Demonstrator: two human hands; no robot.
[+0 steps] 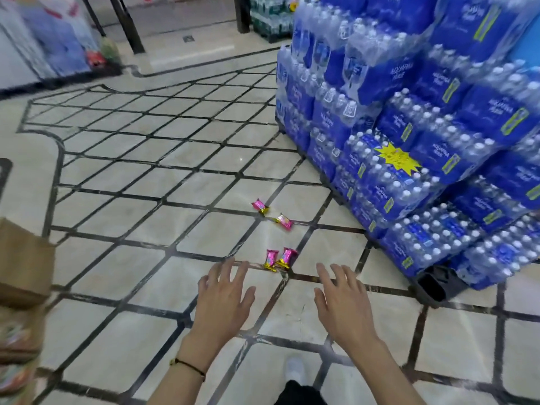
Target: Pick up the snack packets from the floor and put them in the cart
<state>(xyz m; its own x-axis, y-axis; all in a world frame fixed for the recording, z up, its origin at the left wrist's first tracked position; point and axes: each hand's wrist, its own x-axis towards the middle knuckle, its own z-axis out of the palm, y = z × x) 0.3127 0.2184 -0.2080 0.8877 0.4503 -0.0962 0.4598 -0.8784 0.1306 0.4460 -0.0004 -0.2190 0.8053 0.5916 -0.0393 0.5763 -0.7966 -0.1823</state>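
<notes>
– Packets (284,221), where are they?
– Four lie on the tiled floor (146,200), the near pair (280,260) just beyond your fingertips
– And the hands?
– Your left hand (223,293) and right hand (340,299) are spread wide, holding nothing, likely poised to scoop that pair

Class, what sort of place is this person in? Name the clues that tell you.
Most likely a supermarket or shop aisle: a tall stack of shrink-wrapped water-bottle packs, a yellow starburst tag stuck on it, and more packs stacked further back.
</notes>
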